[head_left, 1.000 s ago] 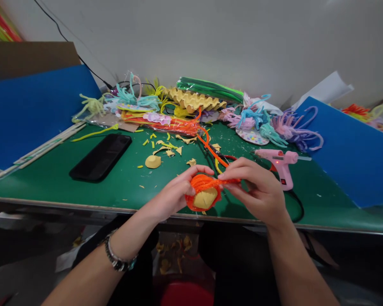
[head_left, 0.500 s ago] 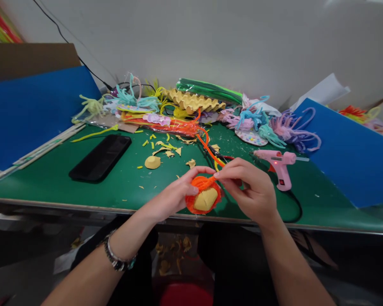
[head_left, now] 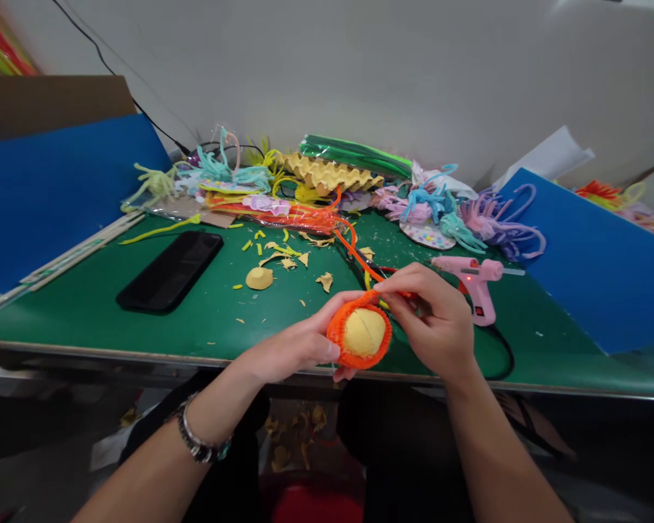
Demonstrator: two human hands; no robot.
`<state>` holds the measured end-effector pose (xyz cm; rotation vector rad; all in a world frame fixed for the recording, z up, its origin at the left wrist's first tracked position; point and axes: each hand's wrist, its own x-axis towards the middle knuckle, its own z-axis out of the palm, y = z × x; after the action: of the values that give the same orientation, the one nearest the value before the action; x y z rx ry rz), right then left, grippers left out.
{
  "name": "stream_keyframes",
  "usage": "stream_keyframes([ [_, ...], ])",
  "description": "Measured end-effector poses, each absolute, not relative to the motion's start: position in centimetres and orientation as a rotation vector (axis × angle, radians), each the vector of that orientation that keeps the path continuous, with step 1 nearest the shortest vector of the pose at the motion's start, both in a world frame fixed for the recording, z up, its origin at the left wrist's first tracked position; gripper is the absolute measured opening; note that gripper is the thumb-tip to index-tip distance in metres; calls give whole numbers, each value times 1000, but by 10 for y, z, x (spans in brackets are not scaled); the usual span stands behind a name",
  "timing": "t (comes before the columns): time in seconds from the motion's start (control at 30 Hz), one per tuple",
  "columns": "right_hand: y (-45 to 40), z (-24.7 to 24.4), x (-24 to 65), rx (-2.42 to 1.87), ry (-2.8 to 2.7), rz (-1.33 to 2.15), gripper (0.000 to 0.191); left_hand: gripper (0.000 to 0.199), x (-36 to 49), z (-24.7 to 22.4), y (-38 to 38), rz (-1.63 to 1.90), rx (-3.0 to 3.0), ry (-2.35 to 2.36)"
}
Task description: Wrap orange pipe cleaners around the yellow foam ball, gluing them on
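Near the table's front edge, my left hand (head_left: pixel 310 344) grips a round piece (head_left: pixel 362 332) with a yellow, creased centre and a fuzzy orange rim. My right hand (head_left: pixel 428 312) pinches an orange fuzzy strand (head_left: pixel 358 256) at the top right of that rim. The strand runs back to a bundle of orange strands (head_left: pixel 321 220) in clear wrapping. A pink glue gun (head_left: pixel 475 280) with a lit red light stands just beyond my right hand. Left of the round piece, a small yellow cup-shaped piece (head_left: pixel 259 277) sits among scraps.
A black phone (head_left: pixel 170 271) lies at the left. Blue boards (head_left: pixel 594 261) stand at both sides. Along the wall are a yellow egg-tray piece (head_left: pixel 327 174), green strands (head_left: pixel 354 155) and pastel fuzzy shapes (head_left: pixel 425 203). The glue gun's cable curves over the green table (head_left: pixel 196 327).
The round piece has turned and shifted slightly right, showing more of its yellow centre. My left fingers have moved lower around its rim, and my right hand has shifted slightly.
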<state>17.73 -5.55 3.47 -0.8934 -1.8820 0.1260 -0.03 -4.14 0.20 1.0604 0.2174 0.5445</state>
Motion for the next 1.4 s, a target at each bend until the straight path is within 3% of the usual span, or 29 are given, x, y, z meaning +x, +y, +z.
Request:
stream_keyframes([
  [0.43,-56,33,177,-914,-1864,158,14,64,-2,1,-41,641,1188,286],
  [0.83,-56,34,178,-903,-1874,147,14,75,-2,1,-42,632,1235,263],
  [1.1,-56,35,177,-900,-1876,144,15,65,-3,-4,-41,701,1221,301],
  [1.4,-56,34,177,-888,-1888,139,15,67,-2,-1,-41,703,1258,201],
])
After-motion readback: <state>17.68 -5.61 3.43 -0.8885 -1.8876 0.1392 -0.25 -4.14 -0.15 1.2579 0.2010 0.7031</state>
